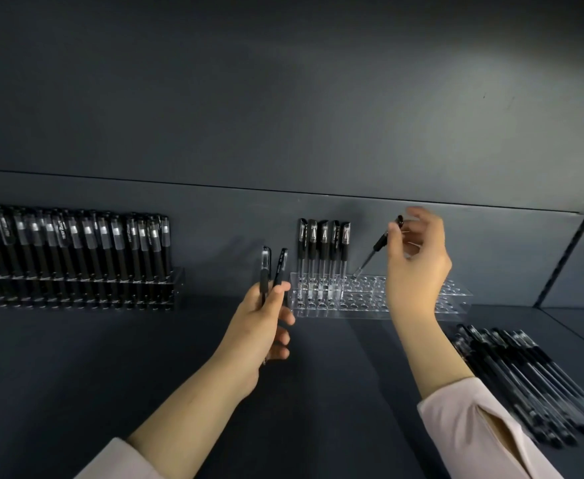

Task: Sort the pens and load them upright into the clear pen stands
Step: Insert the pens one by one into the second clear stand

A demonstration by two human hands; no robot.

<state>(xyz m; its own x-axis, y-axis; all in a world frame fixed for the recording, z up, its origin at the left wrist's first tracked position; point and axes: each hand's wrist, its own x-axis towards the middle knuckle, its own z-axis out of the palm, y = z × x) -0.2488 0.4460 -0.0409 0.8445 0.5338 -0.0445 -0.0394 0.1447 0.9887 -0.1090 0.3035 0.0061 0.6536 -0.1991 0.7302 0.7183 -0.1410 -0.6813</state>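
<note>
- The pen [375,248] in play was tilted, cap end leaning right and its lower tip at or just over a hole in the back row of the clear stand [363,299], right beside the five pens [323,250] already standing upright there.
- The right hand [416,267] pinched that pen near its cap with fingertips only. With so light a hold and so steep a lean, the tip could probably have skidded across the slick acrylic or caught on a hole's rim instead of dropping in.
- Straightening it meant swinging the cap leftward. I judged it might knock the nearest standing pen and tip the row.
- The stand looked light and mostly empty, and no hand steadied it, so a sideways push from the pen could have shoved it along the table [110,357].
- The left hand [266,326] gripped two spare pens [271,267] upright, just left of the stand. A loosened grip could have dropped one.
- The loose pens [525,382] lay heaped at the right, near the sleeve [473,430], which might have rolled them if it brushed past.
- The full stand [76,257] at far left sat well apart and seemed safe.
</note>
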